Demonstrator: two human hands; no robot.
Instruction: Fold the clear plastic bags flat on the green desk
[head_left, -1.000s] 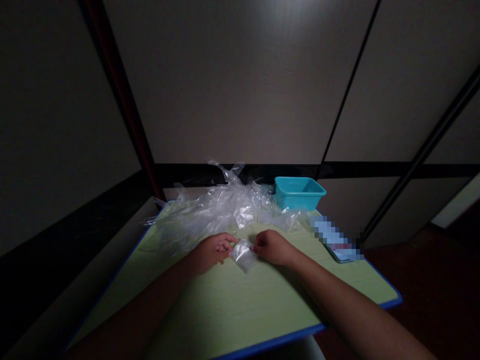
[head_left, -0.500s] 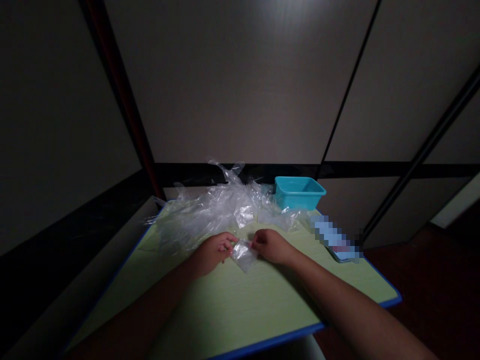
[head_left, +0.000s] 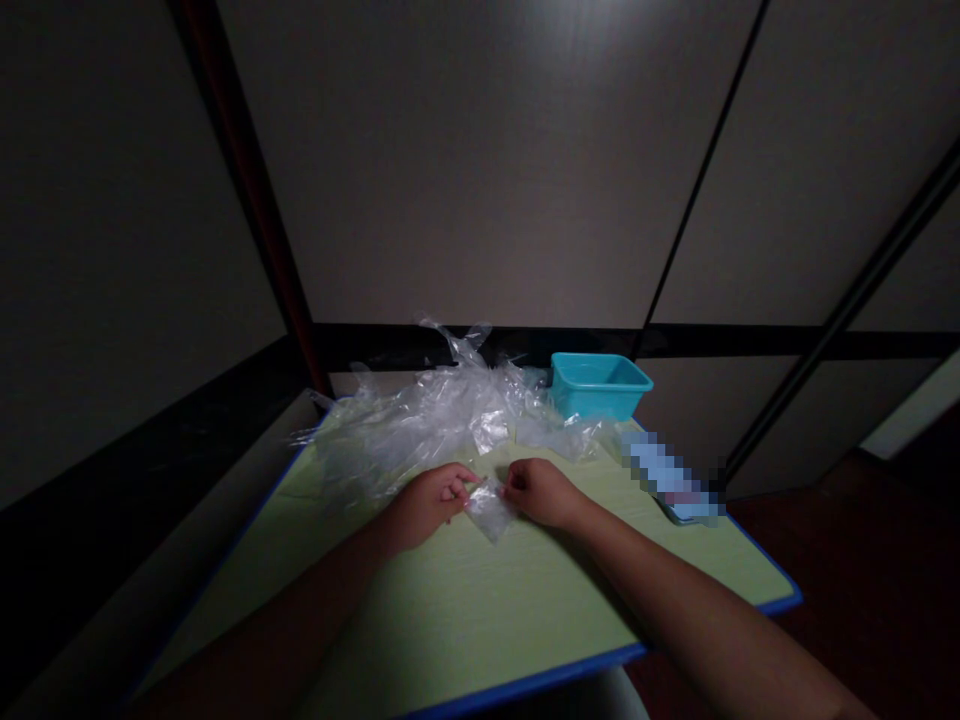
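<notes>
Small clear bag [head_left: 493,515] btwn hands, over near-mid part of green table [head_left: 450,620]. Hands apart from each other. R hand [head_left: 546,493] at bag's 3 o'clock, fingertips pinched on its edge. L hand [head_left: 426,503] at 9, thumb + finger at opp. edge; dim there, can't tell if gripping. Crumpled plastic pile [head_left: 442,410] at 11–12, touching blue tub [head_left: 600,402] at 1–2. Pixelated blue item [head_left: 670,478] nr 3, past R hand.

Tabletop [head_left: 480,620] lies open on the body side of the fingers [head_left: 456,471]; heaped clear plastic [head_left: 439,408] blocks just beyond, turquoise tub [head_left: 596,404] farther right.
</notes>
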